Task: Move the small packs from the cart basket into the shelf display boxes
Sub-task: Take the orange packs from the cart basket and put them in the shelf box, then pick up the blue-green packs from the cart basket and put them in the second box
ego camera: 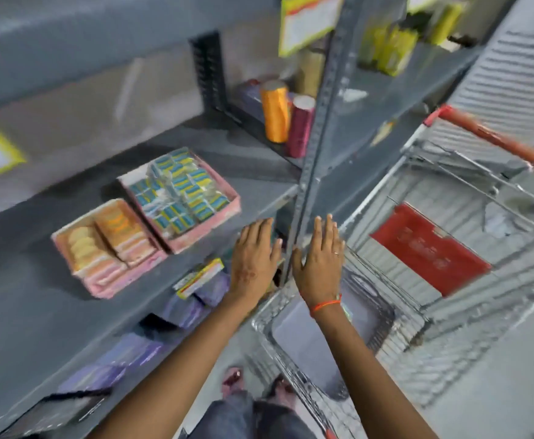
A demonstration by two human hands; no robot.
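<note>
Two pink display boxes stand on the grey shelf [37, 296]. The right box [224, 213] is filled with several blue-and-yellow small packs [180, 188]. The left box [78, 270] holds orange and yellow packs [113, 239]. My left hand [254, 255] hovers flat at the shelf's front edge, fingers apart, holding nothing. My right hand [321, 256] is beside it, just right of the shelf upright [313, 153], also flat and empty, over the wire cart basket [395, 331]. I can see no packs in the basket's visible part. The frame is motion-blurred.
The cart's red handle [493, 137] and red seat flap [430, 248] are at the right. Orange [275, 110] and maroon [300, 126] rolls stand on the neighbouring shelf. Purple packets [192, 302] lie on the shelf below. My feet are on the floor beneath.
</note>
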